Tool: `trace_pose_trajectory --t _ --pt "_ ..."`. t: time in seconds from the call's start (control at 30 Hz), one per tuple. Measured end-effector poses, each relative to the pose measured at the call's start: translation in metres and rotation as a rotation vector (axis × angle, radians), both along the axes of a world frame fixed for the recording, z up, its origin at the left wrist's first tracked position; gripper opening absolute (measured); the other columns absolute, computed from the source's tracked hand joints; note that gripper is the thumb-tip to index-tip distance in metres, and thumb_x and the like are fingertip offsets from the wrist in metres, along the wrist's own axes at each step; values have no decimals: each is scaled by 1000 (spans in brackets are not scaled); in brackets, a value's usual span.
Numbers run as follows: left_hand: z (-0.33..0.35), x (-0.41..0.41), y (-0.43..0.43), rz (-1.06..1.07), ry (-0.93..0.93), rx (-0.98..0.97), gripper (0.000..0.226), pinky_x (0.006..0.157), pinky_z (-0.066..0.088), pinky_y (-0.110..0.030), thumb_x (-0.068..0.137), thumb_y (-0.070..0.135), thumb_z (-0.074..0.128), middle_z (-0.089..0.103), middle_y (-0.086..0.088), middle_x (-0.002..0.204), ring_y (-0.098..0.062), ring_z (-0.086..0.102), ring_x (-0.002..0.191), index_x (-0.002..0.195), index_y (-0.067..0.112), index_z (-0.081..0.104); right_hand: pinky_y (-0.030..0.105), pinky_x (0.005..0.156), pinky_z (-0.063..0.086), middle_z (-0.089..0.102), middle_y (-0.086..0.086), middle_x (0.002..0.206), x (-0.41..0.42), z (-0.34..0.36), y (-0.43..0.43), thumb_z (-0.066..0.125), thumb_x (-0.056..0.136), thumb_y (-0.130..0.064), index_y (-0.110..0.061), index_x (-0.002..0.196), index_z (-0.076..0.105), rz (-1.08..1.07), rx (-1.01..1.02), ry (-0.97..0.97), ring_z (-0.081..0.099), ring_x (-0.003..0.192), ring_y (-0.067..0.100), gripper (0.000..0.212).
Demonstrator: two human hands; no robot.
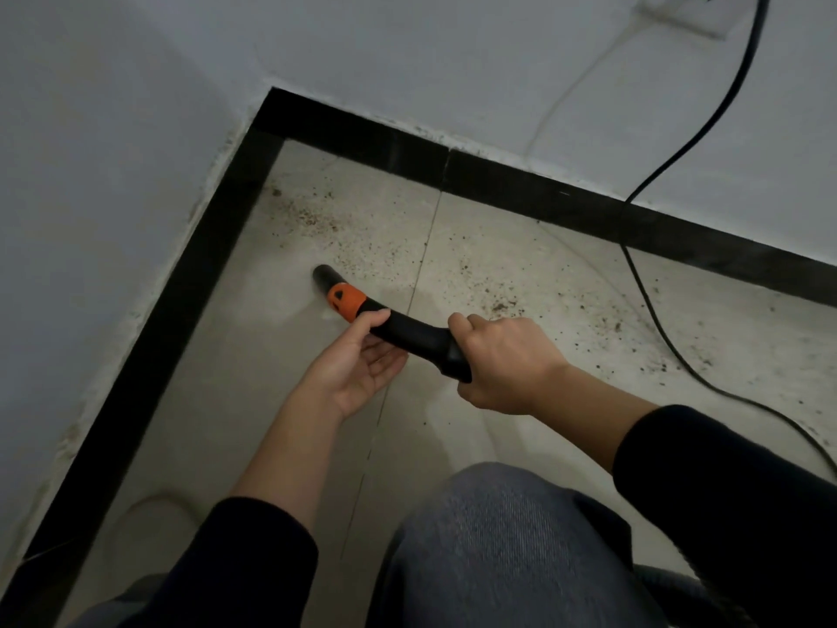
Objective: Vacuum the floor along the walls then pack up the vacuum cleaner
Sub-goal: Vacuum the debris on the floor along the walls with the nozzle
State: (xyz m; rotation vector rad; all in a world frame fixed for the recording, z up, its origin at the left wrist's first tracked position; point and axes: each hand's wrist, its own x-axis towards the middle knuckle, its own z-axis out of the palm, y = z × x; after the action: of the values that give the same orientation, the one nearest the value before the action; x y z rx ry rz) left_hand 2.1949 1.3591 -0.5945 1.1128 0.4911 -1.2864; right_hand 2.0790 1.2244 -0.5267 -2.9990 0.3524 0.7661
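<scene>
A black vacuum nozzle point(410, 330) with an orange collar point(346, 302) points at the pale tiled floor near a room corner, its mouth point(322, 275) close to the tiles. My right hand point(498, 362) grips the rear bend of the nozzle. My left hand point(358, 364) lies palm up under the tube just behind the orange collar, thumb on top and fingers loosely spread. Dark crumbs point(317, 215) are scattered on the floor between the nozzle and the black skirting point(453, 167).
White walls meet in a corner, edged by black skirting point(194, 283) on the left too. A black power cord point(652, 310) runs down the right wall from a white socket point(684, 13) and across the floor. A thin white cable point(570, 90) hangs nearby. My knee point(498, 546) is below.
</scene>
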Motion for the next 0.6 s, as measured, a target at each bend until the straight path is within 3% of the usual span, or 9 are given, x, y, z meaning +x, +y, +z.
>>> trace_pose_trajectory --t 0.37,0.6 --pt "5 -22 -24 -91 51 -41 31 75 59 -24 90 24 63 67 -13 103 -20 67 96 109 1 59 31 58 44 43 -6 87 -32 6 -26 58 85 -40 -20 116 39 -12 -21 14 50 65 19 41" --pt "5 -35 -37 -143 76 -49 29 74 59 -23 89 22 65 73 -14 98 -19 72 89 108 0 61 29 57 36 44 -6 87 -53 7 -40 56 87 -42 -21 116 40 -13 -44 4 46 63 18 39"
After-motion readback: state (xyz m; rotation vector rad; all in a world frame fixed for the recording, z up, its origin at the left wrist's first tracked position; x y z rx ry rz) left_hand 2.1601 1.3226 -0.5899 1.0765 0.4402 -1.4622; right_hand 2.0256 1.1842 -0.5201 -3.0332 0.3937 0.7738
